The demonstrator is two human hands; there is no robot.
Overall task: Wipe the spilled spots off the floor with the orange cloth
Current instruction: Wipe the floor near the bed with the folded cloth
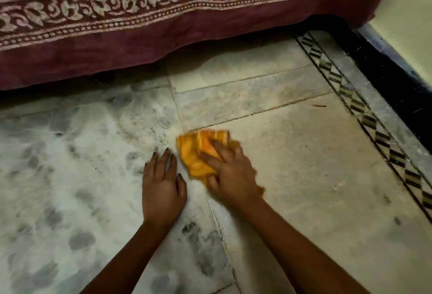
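Right hand [231, 174] presses orange cloth [198, 151]; left hand [161, 183] flat beside

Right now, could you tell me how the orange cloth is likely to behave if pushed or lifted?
The orange cloth looks floppy: it lies crumpled in folds under the right hand, so lifted it would probably droop. It seems thin, likely light. Pushed across the floor, it may bunch rather than slide flat.

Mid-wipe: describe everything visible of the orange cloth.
The orange cloth is soft, crumpled fabric, orange-yellow with faint paler stripes near its far edge. It lies bunched on the pale stone floor at a tile joint. The right hand presses on its near part with spread fingers; a scrap shows past the wrist. It is motion-blurred. The left hand lies flat beside it, seemingly not touching.
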